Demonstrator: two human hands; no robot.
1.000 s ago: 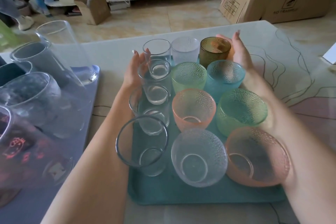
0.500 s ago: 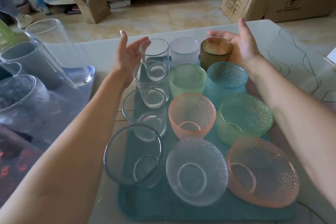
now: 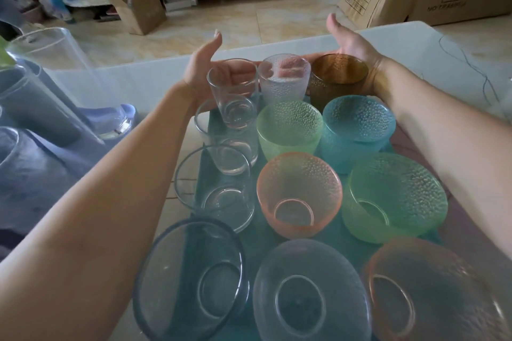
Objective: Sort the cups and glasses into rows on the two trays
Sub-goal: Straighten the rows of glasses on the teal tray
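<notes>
We reach both hands to the far end of the teal tray [image 3: 277, 235], which sits on the bench [image 3: 155, 77] carrying three rows of cups. Our left hand [image 3: 205, 69] lies with straight fingers behind the clear glass [image 3: 232, 91] and frosted cup [image 3: 284, 79]; our right hand [image 3: 349, 41] curves loosely behind the amber cup [image 3: 339, 77]. Neither grips anything: the palms bracket the back row, seemingly to square it up and keep the rows tight. Nearer us stand green, blue, orange and clear dimpled cups. The taller glasses [image 3: 41, 91] wait on the blue tray [image 3: 44, 163] to our left, well apart. The sorting looks nearly done.
</notes>
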